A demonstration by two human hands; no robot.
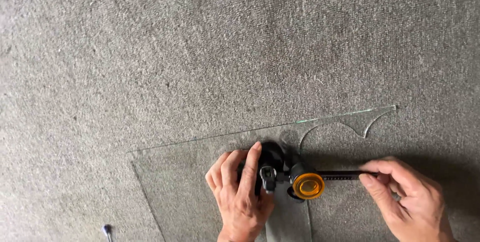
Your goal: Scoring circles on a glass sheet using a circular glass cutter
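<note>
Left hand (pixel 240 192) fingers pressed closed over black suction base of circle cutter with orange knob (pixel 308 185); right hand (pixel 405 194) pinching its black ruler bar (pixel 342 175). Beneath, clear thin glass sheet (pixel 185 182) on grey carpet (pixel 200 47): stiff, fragile, sharp-edged, likely slippery; hold by flat faces

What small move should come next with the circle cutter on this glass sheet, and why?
Probably sweep the right hand round with the black arm, since the left hand presses the circle cutter on the glass sheet.
</note>
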